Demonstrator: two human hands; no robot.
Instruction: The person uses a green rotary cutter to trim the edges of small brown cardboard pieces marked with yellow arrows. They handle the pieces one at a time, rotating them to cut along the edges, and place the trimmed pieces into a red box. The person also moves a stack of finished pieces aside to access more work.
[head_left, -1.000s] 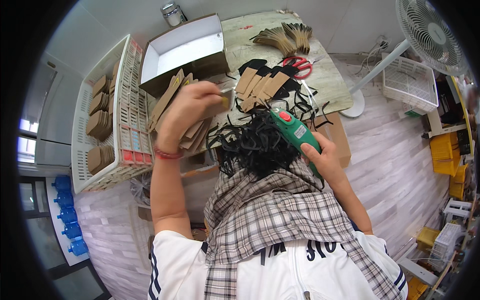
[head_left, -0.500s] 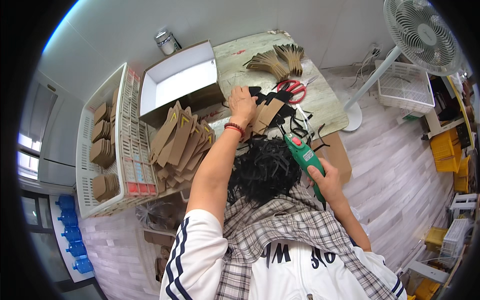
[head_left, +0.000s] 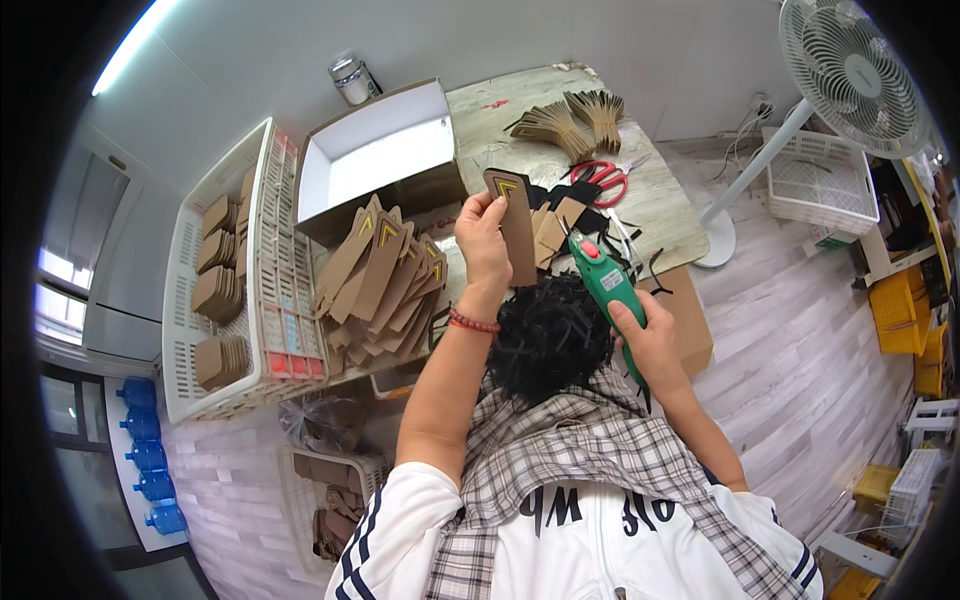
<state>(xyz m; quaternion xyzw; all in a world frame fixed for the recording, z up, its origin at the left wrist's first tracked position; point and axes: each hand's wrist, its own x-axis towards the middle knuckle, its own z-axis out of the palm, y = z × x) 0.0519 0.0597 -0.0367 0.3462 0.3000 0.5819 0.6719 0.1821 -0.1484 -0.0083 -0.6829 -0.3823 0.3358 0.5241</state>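
Note:
Between the fingertips of my left hand stands a long flat brown piece with a black edge and a yellow V mark at its upper end. My right hand is wrapped around a green handheld power tool, which has a red button and a thin metal tip pointing up and away from me. The tip is apart from the held piece. Just below both hands, a heap of black strip offcuts covers my lap. More brown and black pieces lie on the table between piece and tool.
Left of my hand, many yellow-marked brown pieces are piled beside an open box. A white crate holds stacked brown pieces. Red-handled scissors and banded brown bundles lie farther back. A fan stands right.
My left hand has lifted a brown piece off the table's cluster and drawn it nearer and upright. The right hand with the green tool has stayed nearly in place.

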